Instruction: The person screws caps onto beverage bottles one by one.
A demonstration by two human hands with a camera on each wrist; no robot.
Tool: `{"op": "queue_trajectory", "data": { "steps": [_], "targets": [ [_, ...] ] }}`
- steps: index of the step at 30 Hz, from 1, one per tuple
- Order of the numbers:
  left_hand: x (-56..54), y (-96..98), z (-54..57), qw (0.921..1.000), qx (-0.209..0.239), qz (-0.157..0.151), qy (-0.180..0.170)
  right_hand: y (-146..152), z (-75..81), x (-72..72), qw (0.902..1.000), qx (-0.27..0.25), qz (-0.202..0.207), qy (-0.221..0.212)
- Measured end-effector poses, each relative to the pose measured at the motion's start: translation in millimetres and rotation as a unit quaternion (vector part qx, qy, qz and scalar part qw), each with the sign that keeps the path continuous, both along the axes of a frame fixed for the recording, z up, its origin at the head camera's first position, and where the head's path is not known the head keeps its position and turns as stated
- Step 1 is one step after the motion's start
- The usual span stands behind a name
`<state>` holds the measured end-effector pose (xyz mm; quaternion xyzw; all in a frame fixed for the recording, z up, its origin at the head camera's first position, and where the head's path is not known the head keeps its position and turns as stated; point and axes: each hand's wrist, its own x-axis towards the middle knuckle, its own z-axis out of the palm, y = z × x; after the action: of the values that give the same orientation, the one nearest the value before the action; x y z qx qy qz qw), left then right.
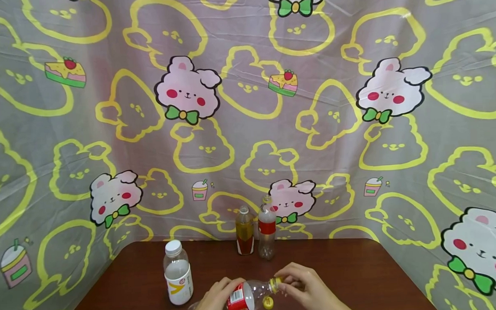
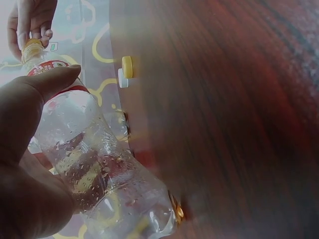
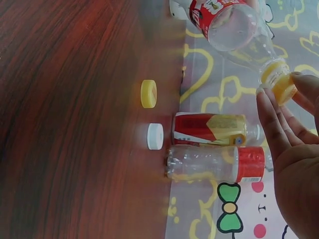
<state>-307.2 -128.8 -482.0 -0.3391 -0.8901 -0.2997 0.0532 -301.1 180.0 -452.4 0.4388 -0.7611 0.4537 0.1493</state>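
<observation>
In the head view, my left hand (image 1: 218,298) grips a clear plastic bottle (image 1: 258,291) with a red label, tilted with its neck to the right. Water droplets cling inside the bottle (image 2: 99,149) in the left wrist view. My right hand (image 1: 303,287) pinches the yellow cap (image 3: 284,90) at the bottle's mouth between thumb and fingers. Below the neck, a loose yellow cap (image 1: 268,303) lies on the table. Beside it in the right wrist view is a white cap (image 3: 155,136).
A white-capped bottle (image 1: 178,276) stands at the left of the brown table (image 1: 342,261). Toward the back are a red-and-gold bottle (image 1: 245,232) and a clear bottle (image 1: 267,241) with a red label. A patterned curtain (image 1: 247,127) hangs behind the table.
</observation>
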Motion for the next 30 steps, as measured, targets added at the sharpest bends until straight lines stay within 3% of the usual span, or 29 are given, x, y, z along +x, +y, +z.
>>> {"op": "queue_trajectory", "data": {
  "steps": [4,11,16,21,25,30],
  "targets": [
    [1.6,0.8,2.2,0.9999,0.001,0.005,0.010,-0.7,0.2,-0.2,1.0000,0.000,0.004,0.004],
    [-1.8,-2.1,-1.4,0.9999,0.007,-0.003,-0.011,-3.0,0.6,0.7,1.0000,0.004,0.006,-0.006],
    [-4.5,-3.9,-7.1,0.9996,0.013,-0.017,0.018,-3.2,1.1,2.4,0.9992,0.005,-0.004,-0.040],
    [0.3,-2.0,-2.5,0.9998,0.018,-0.008,0.009,-3.0,1.9,4.4,0.9980,0.002,-0.007,-0.063],
    [1.8,-1.1,-0.6,0.9998,0.015,-0.006,0.015,-4.2,2.1,3.6,0.9987,-0.001,-0.013,-0.050],
    [-9.0,-5.0,-12.4,0.9995,0.021,-0.023,-0.003,-6.6,2.9,2.0,0.9927,0.012,-0.041,-0.113]
  ]
}}
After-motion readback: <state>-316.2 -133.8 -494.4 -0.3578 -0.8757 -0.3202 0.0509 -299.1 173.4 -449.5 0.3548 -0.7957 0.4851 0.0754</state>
